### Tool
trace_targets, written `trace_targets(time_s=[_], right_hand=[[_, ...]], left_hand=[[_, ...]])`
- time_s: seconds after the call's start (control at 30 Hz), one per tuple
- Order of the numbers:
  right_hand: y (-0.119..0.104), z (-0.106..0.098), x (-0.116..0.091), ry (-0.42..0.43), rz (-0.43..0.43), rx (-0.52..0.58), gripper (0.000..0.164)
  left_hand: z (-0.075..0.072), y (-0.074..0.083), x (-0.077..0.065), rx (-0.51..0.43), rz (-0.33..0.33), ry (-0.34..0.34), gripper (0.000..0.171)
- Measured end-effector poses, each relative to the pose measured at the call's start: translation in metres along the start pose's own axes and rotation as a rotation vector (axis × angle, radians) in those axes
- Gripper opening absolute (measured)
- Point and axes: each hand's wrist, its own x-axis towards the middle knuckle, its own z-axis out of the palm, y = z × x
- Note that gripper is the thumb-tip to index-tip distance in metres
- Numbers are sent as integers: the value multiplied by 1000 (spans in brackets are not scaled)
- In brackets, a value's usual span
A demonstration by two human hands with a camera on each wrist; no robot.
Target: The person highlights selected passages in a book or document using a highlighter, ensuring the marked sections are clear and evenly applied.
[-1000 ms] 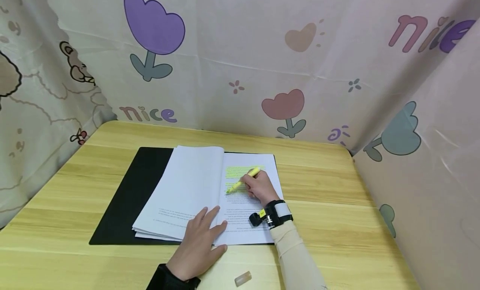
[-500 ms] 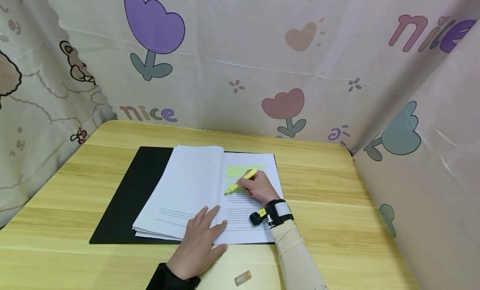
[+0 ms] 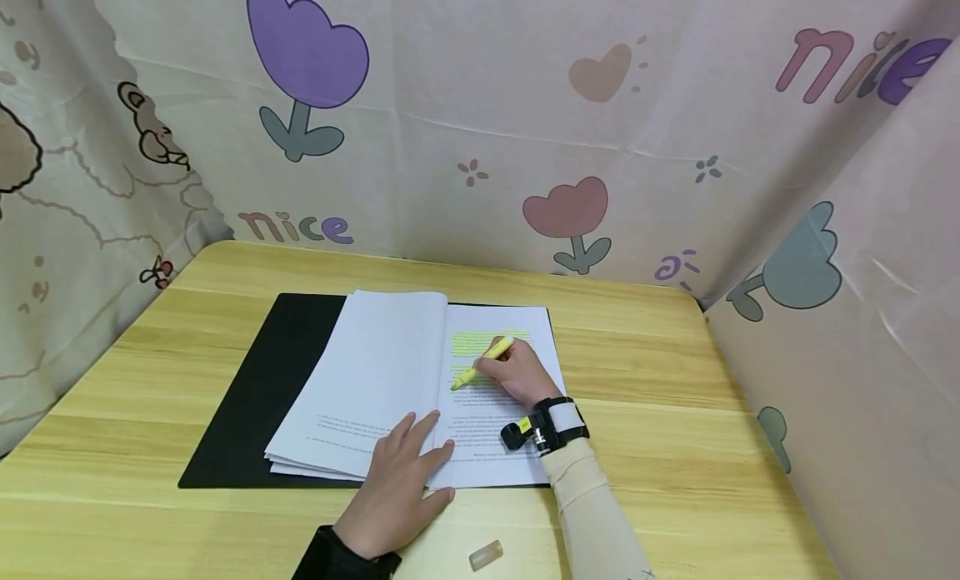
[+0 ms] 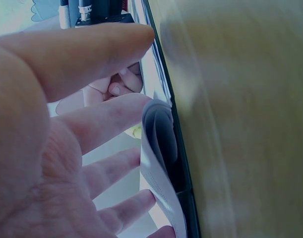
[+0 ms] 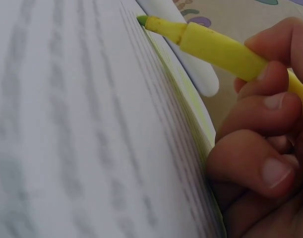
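Observation:
My right hand grips a yellow highlighter, its green-stained tip down at the left end of a printed line. That line is on the right page of an open document, whose upper paragraphs carry yellow highlighting. Fingers spread, my left hand rests across the lower part of the fold between the pages. In the left wrist view its fingertips touch the curled edge of the turned pages. The left page is mostly blank, with a few printed lines near its bottom.
Under the papers lies a black folder, showing at the left. A small translucent cap lies on the wooden table near the front. A printed curtain hangs behind the table and along both sides.
The highlighter tip has shifted slightly left and down to the start of a line, with the right hand moving along. My left hand stays in place.

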Motion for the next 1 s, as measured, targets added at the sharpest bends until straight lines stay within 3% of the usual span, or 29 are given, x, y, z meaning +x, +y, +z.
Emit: trace_targets(time_s=[1.0], right_hand=[[6,-14,-1,44,11,-41,21]], left_hand=[[1,0,0,1,0,8,51]])
